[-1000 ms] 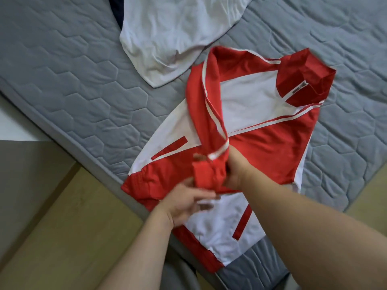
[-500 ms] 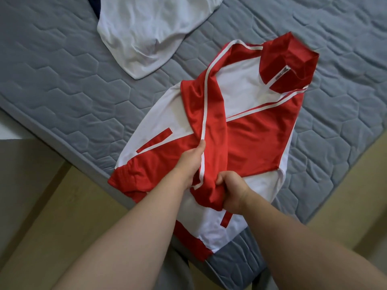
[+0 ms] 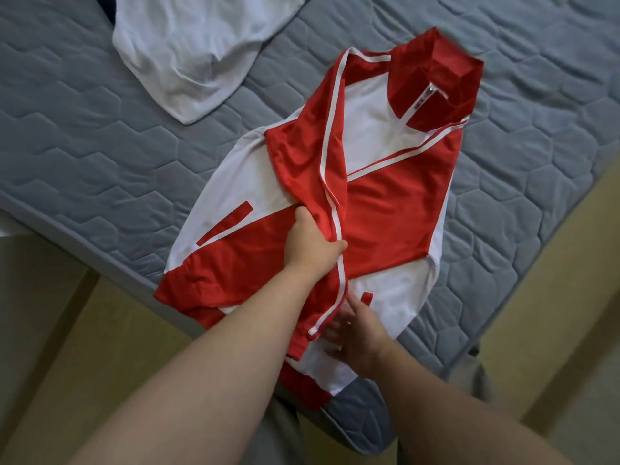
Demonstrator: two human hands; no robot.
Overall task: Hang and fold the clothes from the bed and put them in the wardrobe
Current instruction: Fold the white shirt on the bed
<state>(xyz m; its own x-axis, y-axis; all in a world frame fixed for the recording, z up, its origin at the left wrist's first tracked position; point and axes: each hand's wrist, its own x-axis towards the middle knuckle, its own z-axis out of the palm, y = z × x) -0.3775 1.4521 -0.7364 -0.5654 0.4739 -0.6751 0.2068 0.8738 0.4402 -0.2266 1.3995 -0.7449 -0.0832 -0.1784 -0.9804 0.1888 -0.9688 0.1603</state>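
Two hands are on a red-and-white zip jacket [image 3: 396, 213] that lies front-up under them, its red collar [image 3: 436, 78] at the far end from the person. The left hand [image 3: 310, 251] has its fingers curled round a bunch of the red sleeve [image 3: 312, 169], which is folded across the chest. The right hand [image 3: 359, 337], somewhat blurred, lies nearer the body with fingers spread flat on the white lower panel, just beside the sleeve's cuff end, gripping nothing.

By its sheen and its loose creases the cloth looks thin, light and slippery. It will likely slide off its own folds unless pressed down. Seams, the cuff and the hem seem the surest places to take hold.

Under the hands is the bed [image 3: 84, 146], a grey quilted mattress that is soft but fairly even. The jacket's hem hangs just over the corner nearest the person. Beyond the left hand, well apart from the jacket, lies a crumpled white garment [image 3: 188, 52]. Pale wood floor [image 3: 536, 263] shows on either side of the arms. No wardrobe is in view.
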